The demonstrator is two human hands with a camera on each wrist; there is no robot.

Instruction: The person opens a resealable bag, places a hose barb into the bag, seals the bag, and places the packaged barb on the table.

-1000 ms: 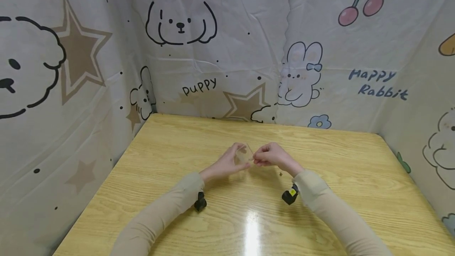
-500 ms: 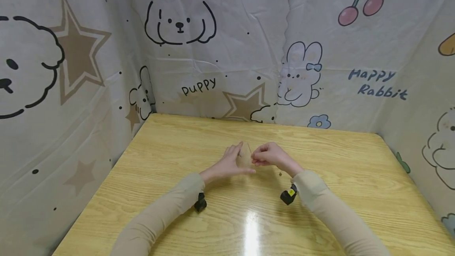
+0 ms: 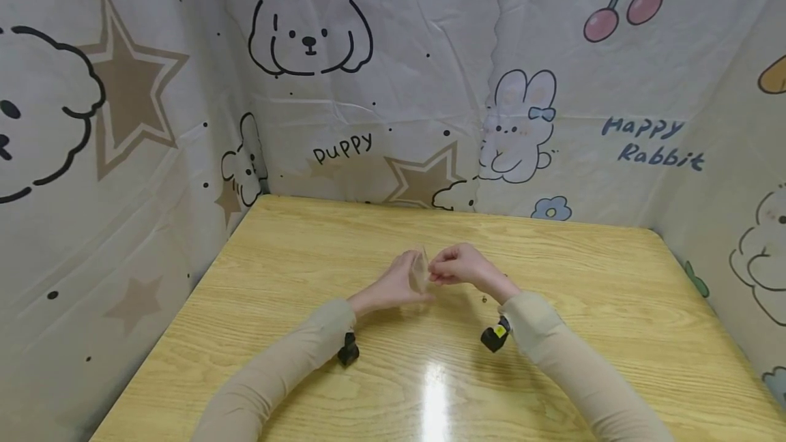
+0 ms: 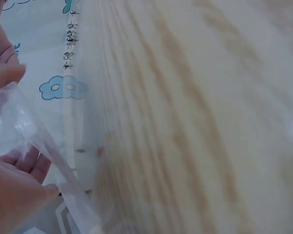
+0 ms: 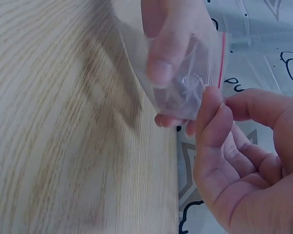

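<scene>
A clear zip bag [image 5: 188,80] with a red line along its mouth stands between the two hands, low over the table. My right hand [image 3: 463,266] pinches its edge near the red line between thumb and forefinger, with the other fingers curled in. The left hand [image 3: 396,284] is spread around the bag from the left, thumb apart from the fingers. Through the see-through film in the left wrist view, the left fingers [image 4: 31,163] show behind the bag [image 4: 27,124]. Creases and glare cross the plastic.
Several small shiny metal pieces [image 4: 71,39] sit in a row in the left wrist view. A tiny gold-coloured piece [image 3: 484,299] lies on the wood-grain table [image 3: 331,237] beside the right wrist. A printed curtain [image 3: 381,87] stands behind and at both sides.
The right hand has shifted slightly left, toward the left hand. The bag has turned to look narrower from the head, and the left thumb and fingers have spread a little.
</scene>
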